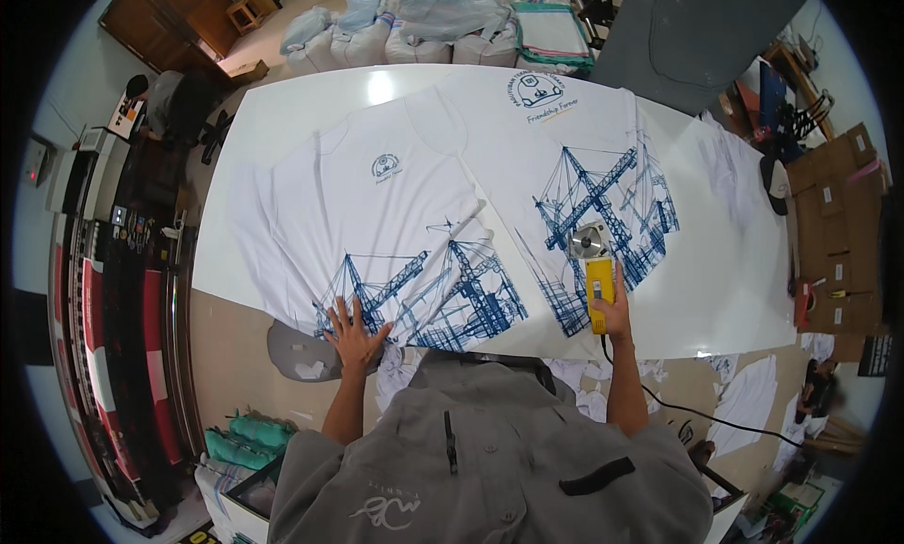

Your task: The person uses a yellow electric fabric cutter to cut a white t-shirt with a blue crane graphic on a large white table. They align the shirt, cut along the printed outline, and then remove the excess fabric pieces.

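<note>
My left hand [352, 339] lies with fingers spread on the lower edge of a white shirt panel [377, 210] printed with blue cranes. In my right hand [614, 310] is a yellow handheld electric rotary cutter [598, 285], its round metal head pointing away from me. The cutter rests over a second white printed panel [589, 148], on its crane pattern. Creases run across the left panel, and a narrow gap parts the two pieces toward the near side. Whether the blade touches the fabric I cannot tell.
Both panels lie on a white table [282, 120]. A black cord [716, 419] trails from the cutter to the right. Stuffed sacks [424, 40] line the far side; stacked cardboard [836, 233] stands at right. White scraps [744, 407] litter the floor, and a long machine [104, 356] is at left.
</note>
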A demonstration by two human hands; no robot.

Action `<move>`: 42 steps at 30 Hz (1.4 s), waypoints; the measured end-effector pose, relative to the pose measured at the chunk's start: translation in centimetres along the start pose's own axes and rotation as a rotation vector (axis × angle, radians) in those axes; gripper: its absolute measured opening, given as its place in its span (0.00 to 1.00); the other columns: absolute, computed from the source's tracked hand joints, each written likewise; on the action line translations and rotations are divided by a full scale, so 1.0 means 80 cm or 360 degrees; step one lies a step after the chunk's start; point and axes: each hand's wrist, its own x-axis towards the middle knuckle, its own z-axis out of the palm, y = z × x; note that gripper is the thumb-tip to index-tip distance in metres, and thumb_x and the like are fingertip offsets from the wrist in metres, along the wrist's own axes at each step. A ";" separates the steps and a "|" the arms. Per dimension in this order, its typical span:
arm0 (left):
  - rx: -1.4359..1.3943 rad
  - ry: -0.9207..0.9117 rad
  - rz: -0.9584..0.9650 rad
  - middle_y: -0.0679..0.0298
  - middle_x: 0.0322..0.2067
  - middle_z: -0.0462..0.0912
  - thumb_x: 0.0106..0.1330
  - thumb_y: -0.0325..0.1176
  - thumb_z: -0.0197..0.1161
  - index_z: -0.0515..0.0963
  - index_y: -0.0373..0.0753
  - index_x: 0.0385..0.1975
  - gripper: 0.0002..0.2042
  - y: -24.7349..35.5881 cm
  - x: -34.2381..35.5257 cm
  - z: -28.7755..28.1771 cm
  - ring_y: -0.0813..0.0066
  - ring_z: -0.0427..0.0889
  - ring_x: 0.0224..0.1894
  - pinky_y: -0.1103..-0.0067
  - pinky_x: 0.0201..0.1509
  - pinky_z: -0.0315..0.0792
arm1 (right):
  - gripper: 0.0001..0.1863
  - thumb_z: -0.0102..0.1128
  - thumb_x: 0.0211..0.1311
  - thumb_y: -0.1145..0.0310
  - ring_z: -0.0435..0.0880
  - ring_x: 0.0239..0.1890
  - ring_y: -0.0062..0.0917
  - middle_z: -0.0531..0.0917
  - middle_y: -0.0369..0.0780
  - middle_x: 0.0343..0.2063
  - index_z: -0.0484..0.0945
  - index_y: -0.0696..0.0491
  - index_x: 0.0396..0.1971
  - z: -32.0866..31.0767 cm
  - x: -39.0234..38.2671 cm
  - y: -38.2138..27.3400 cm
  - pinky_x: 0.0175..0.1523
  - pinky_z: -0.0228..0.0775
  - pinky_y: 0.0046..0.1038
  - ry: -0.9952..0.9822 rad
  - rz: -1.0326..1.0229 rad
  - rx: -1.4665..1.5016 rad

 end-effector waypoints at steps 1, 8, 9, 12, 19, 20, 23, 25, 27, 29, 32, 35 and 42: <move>-0.0014 -0.0034 -0.0014 0.54 0.84 0.40 0.54 0.80 0.63 0.54 0.55 0.83 0.58 0.007 0.001 -0.010 0.39 0.37 0.84 0.27 0.74 0.33 | 0.58 0.60 0.51 0.86 0.81 0.58 0.32 0.76 0.46 0.64 0.44 0.50 0.84 0.000 0.000 -0.007 0.60 0.77 0.30 0.0028 -0.0020 -0.0038; -0.0122 0.0336 0.0155 0.51 0.81 0.52 0.62 0.71 0.65 0.62 0.45 0.79 0.50 0.020 0.077 -0.037 0.45 0.44 0.84 0.37 0.80 0.37 | 0.52 0.62 0.50 0.81 0.78 0.67 0.37 0.75 0.49 0.70 0.56 0.53 0.81 0.100 -0.024 -0.064 0.70 0.69 0.32 0.0095 -0.0329 -0.0812; -0.0147 0.0347 0.0208 0.51 0.81 0.52 0.62 0.71 0.65 0.62 0.44 0.79 0.50 0.026 0.109 -0.050 0.46 0.44 0.84 0.39 0.81 0.36 | 0.52 0.62 0.50 0.80 0.77 0.69 0.37 0.74 0.49 0.70 0.57 0.54 0.81 0.127 -0.022 -0.079 0.72 0.67 0.32 0.0083 -0.0311 -0.0935; -0.0103 0.0289 0.0424 0.52 0.82 0.50 0.62 0.71 0.65 0.60 0.42 0.79 0.51 0.038 0.163 -0.067 0.48 0.41 0.84 0.42 0.82 0.34 | 0.52 0.64 0.50 0.78 0.76 0.71 0.36 0.74 0.51 0.72 0.59 0.49 0.81 0.184 -0.011 -0.072 0.73 0.65 0.29 0.0000 -0.0202 -0.1068; -0.0049 0.0182 0.0679 0.51 0.83 0.48 0.63 0.72 0.62 0.57 0.41 0.80 0.53 0.047 0.215 -0.062 0.49 0.41 0.85 0.42 0.83 0.32 | 0.52 0.69 0.51 0.71 0.84 0.50 0.49 0.83 0.50 0.43 0.61 0.31 0.80 0.246 0.056 -0.056 0.58 0.76 0.42 0.0096 -0.0311 -0.1555; -0.0070 0.0222 0.0703 0.51 0.82 0.49 0.63 0.70 0.63 0.58 0.41 0.80 0.52 0.048 0.216 -0.061 0.48 0.42 0.84 0.42 0.82 0.33 | 0.52 0.69 0.51 0.71 0.84 0.49 0.48 0.83 0.50 0.43 0.61 0.31 0.80 0.246 0.064 -0.057 0.58 0.77 0.42 0.0085 -0.0311 -0.1584; -0.0102 0.0259 0.0721 0.50 0.81 0.51 0.62 0.67 0.66 0.60 0.41 0.79 0.51 0.046 0.220 -0.062 0.48 0.44 0.84 0.41 0.82 0.34 | 0.53 0.68 0.51 0.71 0.84 0.47 0.48 0.82 0.50 0.42 0.60 0.30 0.80 0.255 0.102 -0.061 0.57 0.76 0.42 -0.0001 -0.0302 -0.1649; -0.0120 0.0270 0.0715 0.51 0.81 0.53 0.61 0.67 0.67 0.61 0.40 0.78 0.50 0.045 0.221 -0.064 0.49 0.45 0.84 0.42 0.82 0.35 | 0.53 0.68 0.51 0.71 0.84 0.47 0.48 0.82 0.49 0.42 0.60 0.31 0.80 0.259 0.130 -0.069 0.57 0.76 0.42 -0.0082 -0.0287 -0.1675; -0.0140 0.0277 0.0698 0.51 0.80 0.55 0.60 0.66 0.68 0.63 0.41 0.77 0.49 0.045 0.220 -0.069 0.49 0.47 0.84 0.43 0.82 0.35 | 0.53 0.67 0.52 0.73 0.84 0.49 0.46 0.82 0.50 0.45 0.59 0.33 0.81 0.264 0.159 -0.074 0.59 0.76 0.40 -0.0146 -0.0287 -0.1712; -0.0167 0.0296 0.0697 0.51 0.79 0.57 0.59 0.65 0.69 0.64 0.41 0.76 0.49 0.042 0.223 -0.068 0.49 0.48 0.83 0.43 0.83 0.36 | 0.53 0.65 0.52 0.77 0.85 0.51 0.44 0.83 0.52 0.50 0.58 0.37 0.82 0.282 0.177 -0.087 0.61 0.75 0.35 -0.0187 -0.0220 -0.1686; -0.0177 0.0273 0.0667 0.52 0.79 0.57 0.58 0.66 0.70 0.66 0.41 0.74 0.48 0.043 0.222 -0.070 0.50 0.49 0.83 0.44 0.83 0.36 | 0.54 0.65 0.53 0.78 0.85 0.50 0.44 0.82 0.52 0.49 0.56 0.36 0.82 0.311 0.186 -0.092 0.60 0.75 0.35 -0.0110 -0.0170 -0.1707; -0.0192 0.0271 0.0656 0.52 0.79 0.57 0.58 0.66 0.70 0.67 0.41 0.74 0.48 0.042 0.224 -0.070 0.51 0.49 0.83 0.43 0.83 0.36 | 0.54 0.65 0.54 0.78 0.84 0.50 0.44 0.81 0.53 0.48 0.56 0.37 0.82 0.348 0.180 -0.077 0.60 0.76 0.37 0.0062 -0.0065 -0.1561; -0.0236 0.0267 0.0651 0.52 0.79 0.58 0.59 0.68 0.69 0.68 0.41 0.73 0.48 0.045 0.227 -0.070 0.51 0.50 0.83 0.44 0.83 0.36 | 0.53 0.64 0.53 0.78 0.84 0.46 0.49 0.80 0.52 0.42 0.55 0.43 0.83 0.425 0.180 -0.062 0.58 0.76 0.40 0.0379 -0.0018 -0.1583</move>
